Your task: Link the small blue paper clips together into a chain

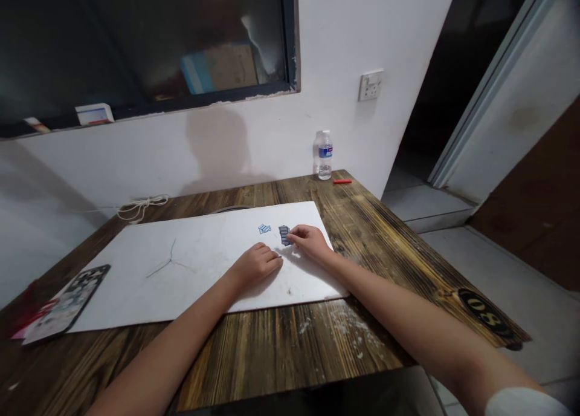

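My right hand [307, 240] pinches the edge of a small flat dark piece with pale blue bars [284, 235] over the right part of a white board [217, 240]. Whether that piece touches the board I cannot tell. Just left of it, my left hand [257, 265] rests on the board with its fingers curled together. A tiny dark tip shows at those fingertips, too small to name. Beyond both hands lies a small blue-and-white striped piece [264, 228]. Thin dark lines meeting at one point [170, 260] show on the board's left half.
The board lies on a dark wooden table [362, 234]. A patterned dark-edged flat object [86, 298] overlaps its left end. White cable [142, 205] sits at the back left. A water bottle [325, 156] and a red stick-like object [342, 181] stand and lie at the back right.
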Motion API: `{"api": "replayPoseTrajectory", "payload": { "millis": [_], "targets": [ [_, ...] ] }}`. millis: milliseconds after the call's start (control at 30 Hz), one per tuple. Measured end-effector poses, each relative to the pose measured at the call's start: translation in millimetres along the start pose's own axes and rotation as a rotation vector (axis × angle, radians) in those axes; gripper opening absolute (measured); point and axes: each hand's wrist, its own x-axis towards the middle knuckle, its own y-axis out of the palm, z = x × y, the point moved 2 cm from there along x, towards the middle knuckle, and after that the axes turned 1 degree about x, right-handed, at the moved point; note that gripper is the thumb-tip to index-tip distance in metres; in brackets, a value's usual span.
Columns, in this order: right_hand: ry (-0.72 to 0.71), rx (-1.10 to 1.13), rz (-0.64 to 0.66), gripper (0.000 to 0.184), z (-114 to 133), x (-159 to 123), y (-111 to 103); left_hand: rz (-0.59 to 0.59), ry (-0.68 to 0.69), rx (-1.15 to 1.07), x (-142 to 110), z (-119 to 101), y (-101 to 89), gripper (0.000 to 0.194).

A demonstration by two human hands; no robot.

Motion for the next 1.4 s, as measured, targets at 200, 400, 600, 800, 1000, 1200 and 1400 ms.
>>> {"api": "replayPoseTrajectory", "payload": {
  "millis": [200, 400, 600, 800, 1000, 1200, 1400],
  "targets": [
    [0.005, 0.015, -0.002, 0.027, -2, 1, 0, -0.03, -0.062, -0.013, 1, 1, -3.1, 0.021],
    [-0.013, -0.043, 0.002, 0.023, -3, 1, 0, -0.155, -0.224, -0.135, -4, 14, 0.1, 0.021],
    [-0.036, -0.162, 0.029, 0.021, 9, -4, 0, -0.272, -0.474, -0.413, -9, 20, 0.6, 0.026],
    [-0.064, -0.211, 0.077, 0.022, 15, -7, 1, -0.341, -0.702, -0.654, -7, 20, 0.7, 0.035],
    [-0.081, -0.234, 0.129, 0.021, 14, -7, 2, -0.339, -0.827, -0.793, -7, 21, 4.7, 0.034],
    [-0.103, -0.248, 0.177, 0.02, 15, -8, 4, -0.32, -0.816, -0.807, -4, 17, 3.9, 0.031],
    [-0.106, -0.22, 0.244, 0.02, 12, -9, 6, -0.318, -0.842, -0.754, -3, 16, 3.3, 0.031]
  ]
}}
